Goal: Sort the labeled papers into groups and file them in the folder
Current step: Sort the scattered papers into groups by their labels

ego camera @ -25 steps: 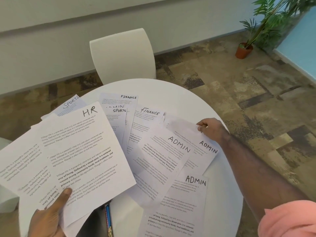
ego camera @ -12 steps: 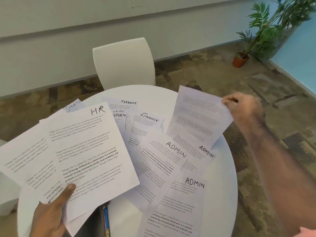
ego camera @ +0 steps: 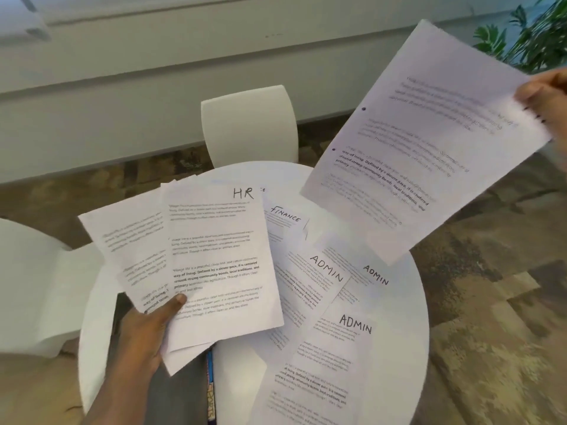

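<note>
My left hand (ego camera: 144,332) grips a fanned stack of papers (ego camera: 211,262) by its lower edge; the top sheet is labeled HR. My right hand (ego camera: 544,96), at the right edge of view, pinches one sheet (ego camera: 423,142) by its corner and holds it high above the round white table (ego camera: 408,317); its label is hidden by my fingers. Three ADMIN sheets (ego camera: 325,268) (ego camera: 376,274) (ego camera: 352,326) and a FINANCE sheet (ego camera: 285,214) lie overlapping on the table. A dark folder (ego camera: 184,394) with a blue edge lies under the stack near me.
A white chair (ego camera: 248,124) stands behind the table and another white chair (ego camera: 33,286) at the left. A potted plant (ego camera: 534,35) is at the far right by the wall. Patterned carpet (ego camera: 491,332) surrounds the table.
My right hand has lifted one sheet off the table, up and to the right. The HR stack in my left hand has shifted right, now covering the SPORTS sheets.
</note>
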The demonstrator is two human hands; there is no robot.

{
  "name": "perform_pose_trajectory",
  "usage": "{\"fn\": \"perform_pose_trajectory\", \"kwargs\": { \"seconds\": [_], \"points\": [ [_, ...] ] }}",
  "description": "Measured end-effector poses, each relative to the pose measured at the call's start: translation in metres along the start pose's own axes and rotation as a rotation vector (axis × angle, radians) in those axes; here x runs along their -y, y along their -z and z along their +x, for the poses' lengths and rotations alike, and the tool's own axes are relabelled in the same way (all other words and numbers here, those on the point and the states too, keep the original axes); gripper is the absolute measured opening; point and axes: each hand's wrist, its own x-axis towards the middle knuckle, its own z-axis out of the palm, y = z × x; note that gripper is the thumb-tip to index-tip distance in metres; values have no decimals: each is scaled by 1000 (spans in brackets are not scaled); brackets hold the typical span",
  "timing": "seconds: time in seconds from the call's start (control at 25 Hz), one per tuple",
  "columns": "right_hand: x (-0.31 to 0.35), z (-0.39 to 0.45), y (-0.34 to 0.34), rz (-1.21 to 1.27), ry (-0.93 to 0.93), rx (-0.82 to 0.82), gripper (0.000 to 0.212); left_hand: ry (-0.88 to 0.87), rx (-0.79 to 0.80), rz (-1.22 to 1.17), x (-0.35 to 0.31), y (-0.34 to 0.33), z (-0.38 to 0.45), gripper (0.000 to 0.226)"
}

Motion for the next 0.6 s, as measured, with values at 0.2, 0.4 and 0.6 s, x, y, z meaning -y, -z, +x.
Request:
{"fn": "perform_pose_trajectory", "kwargs": {
  "seconds": [0.2,0.4,0.6],
  "points": [
    [72,-72,-46,87,-41,337,16,61,114,66,-2,-19,-11,37],
    [69,-120,-117,41,-174,603,2,148,293,72,-1,-41,-25,51],
    [32,-166,-162,123,-398,680,7,283,439,33,8,-49,-36,64]
  ]
}}
